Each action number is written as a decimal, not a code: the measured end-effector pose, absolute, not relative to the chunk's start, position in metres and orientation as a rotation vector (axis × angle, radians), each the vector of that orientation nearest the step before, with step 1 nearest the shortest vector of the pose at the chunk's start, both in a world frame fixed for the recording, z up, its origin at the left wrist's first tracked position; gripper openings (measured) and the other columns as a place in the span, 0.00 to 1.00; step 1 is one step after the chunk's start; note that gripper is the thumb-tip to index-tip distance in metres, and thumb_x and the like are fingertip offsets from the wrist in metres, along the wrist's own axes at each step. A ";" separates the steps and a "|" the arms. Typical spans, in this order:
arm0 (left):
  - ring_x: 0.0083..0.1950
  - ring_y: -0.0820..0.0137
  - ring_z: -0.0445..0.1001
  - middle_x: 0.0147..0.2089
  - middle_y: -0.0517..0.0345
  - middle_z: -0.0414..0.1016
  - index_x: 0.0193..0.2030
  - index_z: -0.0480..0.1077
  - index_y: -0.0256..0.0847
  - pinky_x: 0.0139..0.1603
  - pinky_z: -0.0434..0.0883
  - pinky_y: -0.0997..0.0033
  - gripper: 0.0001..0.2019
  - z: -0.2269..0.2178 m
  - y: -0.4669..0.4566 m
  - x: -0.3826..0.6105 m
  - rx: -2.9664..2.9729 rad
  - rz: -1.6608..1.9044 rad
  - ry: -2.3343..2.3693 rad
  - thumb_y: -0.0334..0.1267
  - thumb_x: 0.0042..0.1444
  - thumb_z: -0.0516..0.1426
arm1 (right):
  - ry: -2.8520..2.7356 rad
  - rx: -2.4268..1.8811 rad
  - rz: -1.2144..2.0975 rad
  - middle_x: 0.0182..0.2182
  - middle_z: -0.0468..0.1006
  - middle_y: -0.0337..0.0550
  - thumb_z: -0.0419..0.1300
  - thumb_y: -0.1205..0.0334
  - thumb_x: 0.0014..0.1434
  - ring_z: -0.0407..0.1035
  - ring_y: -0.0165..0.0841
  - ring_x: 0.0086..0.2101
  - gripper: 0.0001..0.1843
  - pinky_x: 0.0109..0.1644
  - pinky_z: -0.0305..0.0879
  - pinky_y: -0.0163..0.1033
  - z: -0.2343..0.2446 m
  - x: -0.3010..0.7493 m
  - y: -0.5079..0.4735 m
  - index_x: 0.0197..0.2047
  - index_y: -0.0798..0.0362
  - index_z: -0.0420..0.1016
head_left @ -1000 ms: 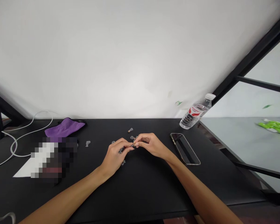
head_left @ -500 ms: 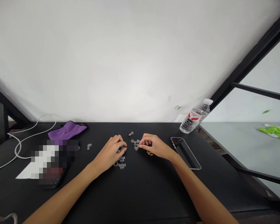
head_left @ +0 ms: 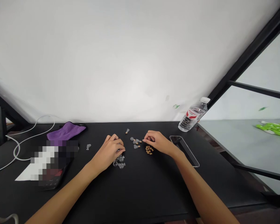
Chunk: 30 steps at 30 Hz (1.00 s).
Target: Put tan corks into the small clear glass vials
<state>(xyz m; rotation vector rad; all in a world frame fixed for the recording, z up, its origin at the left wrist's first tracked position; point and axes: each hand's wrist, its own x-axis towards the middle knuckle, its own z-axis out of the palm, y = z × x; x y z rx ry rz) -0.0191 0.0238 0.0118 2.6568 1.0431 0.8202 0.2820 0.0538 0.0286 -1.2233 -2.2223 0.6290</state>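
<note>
Small glass vials (head_left: 119, 163) and corks (head_left: 149, 150) on a black counter (head_left: 154, 193)

Left to right: a purple cloth (head_left: 65, 132); the left hand (head_left: 109, 151), fingers curled against the vials, any grip hidden; a lone vial (head_left: 127, 131), seemingly corked; more vials (head_left: 135, 142), seemingly open; loose corks; the right hand (head_left: 157, 143), fingertips drawn together, any pinch unclear; a phone (head_left: 184, 151); a water bottle (head_left: 193, 116), its red label (head_left: 191, 112) unreadable.

The small vials (head_left: 121, 165) are clear, glossy glass, and the stoppers (head_left: 149, 150) are rough tan cork. The desk (head_left: 154, 189) has a smooth matt black finish. The folded item (head_left: 66, 131) is purple cloth.
</note>
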 end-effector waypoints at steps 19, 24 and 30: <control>0.44 0.64 0.70 0.46 0.55 0.77 0.55 0.74 0.47 0.48 0.69 0.65 0.11 0.009 -0.003 0.010 2.410 1.112 1.108 0.34 0.68 0.59 | -2.287 -1.294 1.032 0.26 0.74 0.39 0.64 0.49 0.62 0.64 0.31 0.27 0.16 0.31 0.60 0.35 0.031 0.305 0.056 0.36 0.55 0.81; 0.45 0.65 0.71 0.46 0.55 0.75 0.55 0.73 0.46 0.50 0.69 0.65 0.11 0.007 -0.006 0.014 2.368 1.199 1.051 0.32 0.67 0.59 | -2.321 -1.284 1.028 0.28 0.75 0.40 0.64 0.51 0.62 0.65 0.32 0.29 0.15 0.33 0.61 0.36 0.028 0.308 0.059 0.37 0.56 0.82; 0.47 0.65 0.71 0.47 0.54 0.73 0.55 0.72 0.46 0.52 0.70 0.63 0.12 0.008 -0.006 0.014 2.361 1.282 1.050 0.30 0.68 0.57 | -2.298 -1.284 0.935 0.29 0.75 0.41 0.63 0.52 0.63 0.65 0.32 0.29 0.14 0.33 0.61 0.37 0.029 0.306 0.060 0.35 0.55 0.81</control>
